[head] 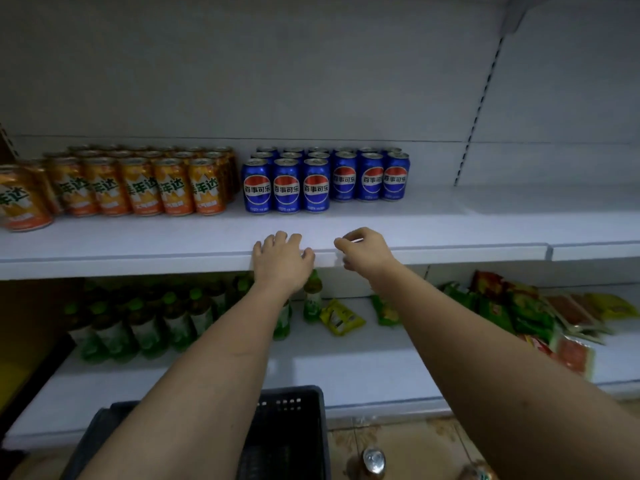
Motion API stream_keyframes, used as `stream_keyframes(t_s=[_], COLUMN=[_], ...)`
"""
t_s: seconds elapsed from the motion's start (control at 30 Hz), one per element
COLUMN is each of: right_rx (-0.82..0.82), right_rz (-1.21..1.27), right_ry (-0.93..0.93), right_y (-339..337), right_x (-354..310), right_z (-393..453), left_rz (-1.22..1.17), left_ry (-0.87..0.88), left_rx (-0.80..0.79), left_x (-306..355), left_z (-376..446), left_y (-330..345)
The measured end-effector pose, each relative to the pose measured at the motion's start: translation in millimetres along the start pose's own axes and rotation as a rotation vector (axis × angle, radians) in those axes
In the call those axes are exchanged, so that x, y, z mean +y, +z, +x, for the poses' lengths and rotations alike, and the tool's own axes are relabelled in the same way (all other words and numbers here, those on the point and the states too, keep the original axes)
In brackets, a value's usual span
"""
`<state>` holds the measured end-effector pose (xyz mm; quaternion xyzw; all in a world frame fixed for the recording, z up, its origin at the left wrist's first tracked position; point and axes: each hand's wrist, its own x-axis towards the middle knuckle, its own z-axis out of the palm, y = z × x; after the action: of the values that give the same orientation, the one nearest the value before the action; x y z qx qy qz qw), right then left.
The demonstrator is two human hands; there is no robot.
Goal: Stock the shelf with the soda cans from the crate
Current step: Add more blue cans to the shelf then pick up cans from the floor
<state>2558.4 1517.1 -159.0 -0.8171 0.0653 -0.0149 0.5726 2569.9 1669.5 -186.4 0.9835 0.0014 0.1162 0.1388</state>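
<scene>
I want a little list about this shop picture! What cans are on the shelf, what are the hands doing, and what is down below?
orange cans: upper shelf, left group, upright
blue cans: upper shelf, right of the orange ones, upright
upper shelf: white, bare to the right of the blue cans
left hand: fingers spread at the shelf's front edge, holds nothing
right hand: fingers loosely curled, holds no can
green bottles: lower shelf, left
snack packets: lower shelf, right
crate: dark, below the arms
</scene>
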Motion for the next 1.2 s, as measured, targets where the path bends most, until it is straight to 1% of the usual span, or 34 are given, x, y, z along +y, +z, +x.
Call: stream_keyframes(t_s=[0.1,0.2,0.27,0.33,0.43,0.5,0.7,0.87,0.93,1.0,1.13,1.2], right_rx=[-0.043,-0.141,-0.174,-0.167,-0.154,-0.153,-0.147,-0.152,-0.169,-0.206,-0.255,-0.277], right_rz=[-0.237,-0.487,-0.549,-0.562,-0.545,-0.521,-0.437,-0.42,-0.456,-0.545,-0.619,-0.66], right_ry=[-0.047,-0.069,-0.057,-0.057,-0.027,0.02,0.185,0.336,0.384,0.414,0.444,0.458], right_y=[-13.5,-23.9,-29.8,-33.2,-34.7,-35.5,-41.1,-41.5,-36.3,-27.0,-5.2,1.4], right_x=[17.1,37.4,53.2,69.9,99.4,123.7,210.9,283.9,313.7,346.2,419.8,448.1], right_z=[-38.0,-76.2,-96.1,-112.1,-130.6,-139.8,-160.2,-171.6,-176.0,-181.4,-176.5,-167.1], left_rz=[-0.165,-0.317,-0.435,-0.528,-0.599,-0.632,-0.675,-0.7,-0.696,-0.653,-0.589,-0.623], left_ry=[0.041,-0.011,-0.076,-0.123,-0.174,-0.201,-0.259,-0.354,-0.372,-0.395,-0.53,-0.575], left_rx=[0.006,-0.027,-0.098,-0.161,-0.234,-0.275,-0.47,-0.612,-0.661,-0.718,-0.802,-0.863], left_x=[4.6,0.2,-3.0,-0.6,12.1,21.9,50.7,66.6,72.2,74.8,70.9,66.2], left_z=[-34.7,-68.8,-92.9,-115.9,-145.7,-161.5,-205.9,-239.1,-249.6,-259.2,-272.1,-277.1], left_y=[-11.5,-5.0,7.2,21.2,47.3,70.3,141.0,206.0,231.0,261.5,334.9,365.0])
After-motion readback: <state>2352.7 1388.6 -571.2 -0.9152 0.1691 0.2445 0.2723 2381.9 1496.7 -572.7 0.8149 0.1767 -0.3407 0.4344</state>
